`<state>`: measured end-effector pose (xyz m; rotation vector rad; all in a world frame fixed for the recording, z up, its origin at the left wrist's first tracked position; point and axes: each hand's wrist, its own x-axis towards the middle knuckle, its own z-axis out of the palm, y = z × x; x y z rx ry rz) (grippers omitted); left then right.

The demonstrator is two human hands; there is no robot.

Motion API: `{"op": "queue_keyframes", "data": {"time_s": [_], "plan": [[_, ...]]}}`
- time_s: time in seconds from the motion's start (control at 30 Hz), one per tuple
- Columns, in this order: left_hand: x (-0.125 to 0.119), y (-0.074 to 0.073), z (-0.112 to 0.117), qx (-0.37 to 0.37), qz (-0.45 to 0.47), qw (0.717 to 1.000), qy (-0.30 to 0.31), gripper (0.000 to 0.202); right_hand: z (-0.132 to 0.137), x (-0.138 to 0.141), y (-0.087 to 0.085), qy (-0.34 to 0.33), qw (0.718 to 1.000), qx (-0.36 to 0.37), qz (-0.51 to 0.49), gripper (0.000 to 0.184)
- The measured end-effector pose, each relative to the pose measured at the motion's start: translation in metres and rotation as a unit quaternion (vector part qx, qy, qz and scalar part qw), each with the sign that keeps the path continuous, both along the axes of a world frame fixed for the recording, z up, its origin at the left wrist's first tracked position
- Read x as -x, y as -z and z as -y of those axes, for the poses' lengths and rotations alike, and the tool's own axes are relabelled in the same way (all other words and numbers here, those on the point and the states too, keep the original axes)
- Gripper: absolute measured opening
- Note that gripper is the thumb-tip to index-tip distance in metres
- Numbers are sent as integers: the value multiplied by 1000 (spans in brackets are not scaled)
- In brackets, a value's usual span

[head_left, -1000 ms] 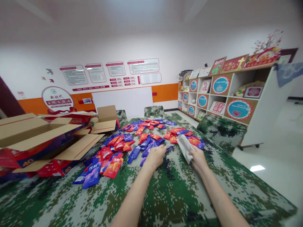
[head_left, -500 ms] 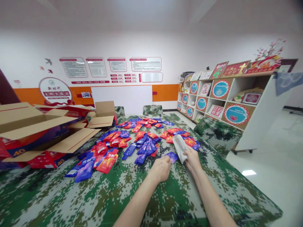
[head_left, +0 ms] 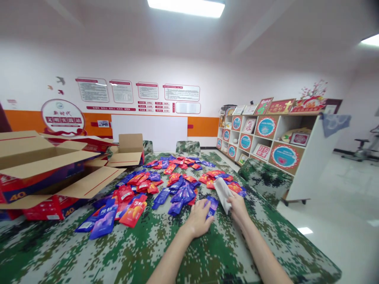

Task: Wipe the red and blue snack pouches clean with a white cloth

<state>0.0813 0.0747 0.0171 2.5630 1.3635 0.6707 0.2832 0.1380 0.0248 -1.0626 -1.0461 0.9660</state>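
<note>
My left hand [head_left: 199,219] rests on the camouflage tablecloth [head_left: 124,252], its fingers closed on a purple packet [head_left: 212,206] that it holds against the cloth. My right hand [head_left: 237,206] grips a white cloth [head_left: 222,190] just to the right of that packet. Beyond both hands lies a wide spread of several red and purple packets [head_left: 166,183]. A large purple packet [head_left: 103,219] and a red one [head_left: 134,209] lie nearer on the left.
Open cardboard boxes [head_left: 44,165] sit on the table's left side, a smaller box [head_left: 128,150] farther back. Camouflage-covered chairs [head_left: 265,177] stand at the right edge and far end. A shelf unit [head_left: 275,138] with framed pictures lines the right wall.
My left hand drew a purple packet out of the pile toward me. My right hand kept the white cloth and shifted slightly left. The camera view tilted up.
</note>
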Motion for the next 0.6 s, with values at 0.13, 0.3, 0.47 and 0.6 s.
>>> {"op": "queue_keyframes", "data": {"time_s": [0.13, 0.3, 0.47, 0.6], "plan": [[31, -1, 14, 13, -23, 997, 72, 61, 15, 9, -10, -28, 958, -111, 263, 62], [37, 7, 23, 22, -32, 993, 112, 54, 52, 42, -1, -70, 824, -170, 536, 60], [35, 10, 21, 22, -40, 993, 105, 40, 85, 62, 4, -159, 761, -128, 616, 60], [36, 12, 16, 26, -43, 991, 121, 44, 80, 55, 11, -162, 757, -118, 622, 60]]}}
